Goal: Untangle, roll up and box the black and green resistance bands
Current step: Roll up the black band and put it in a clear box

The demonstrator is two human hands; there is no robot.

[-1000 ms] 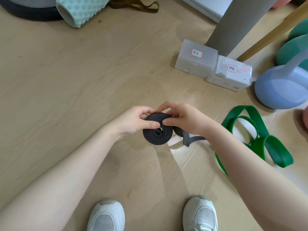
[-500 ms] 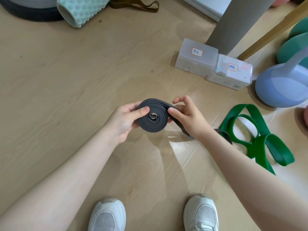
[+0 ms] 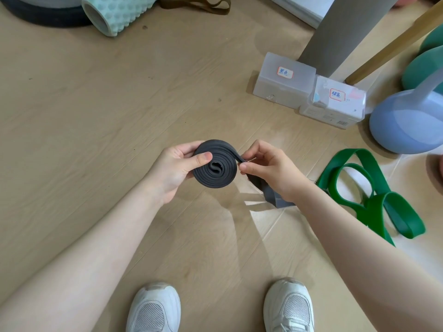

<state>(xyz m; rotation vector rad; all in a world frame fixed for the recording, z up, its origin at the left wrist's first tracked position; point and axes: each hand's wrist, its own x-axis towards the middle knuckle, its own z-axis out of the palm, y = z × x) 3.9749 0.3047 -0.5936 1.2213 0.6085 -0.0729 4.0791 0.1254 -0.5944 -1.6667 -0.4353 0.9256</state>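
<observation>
The black band (image 3: 215, 165) is wound into a flat spiral coil held above the floor. My left hand (image 3: 177, 168) grips the coil with the thumb across its face. My right hand (image 3: 268, 167) pinches the band's loose tail at the coil's right edge; a short unrolled length hangs down under that wrist. The green band (image 3: 369, 190) lies loose and looped on the floor to the right, untouched. Two translucent lidded boxes stand at the back right, one (image 3: 284, 80) beside the other (image 3: 335, 101), each with a handwritten label.
A lilac kettlebell (image 3: 407, 121) stands right of the boxes, with green weights behind it. A grey post (image 3: 345, 32) and a wooden leg rise behind the boxes. A mint foam roller (image 3: 115, 13) and an olive band lie at the top. My white shoes (image 3: 153, 307) are below.
The coil has grown by further turns and turned to face me, and the hanging tail has shortened. My right hand has shifted from the coil's centre to its right edge.
</observation>
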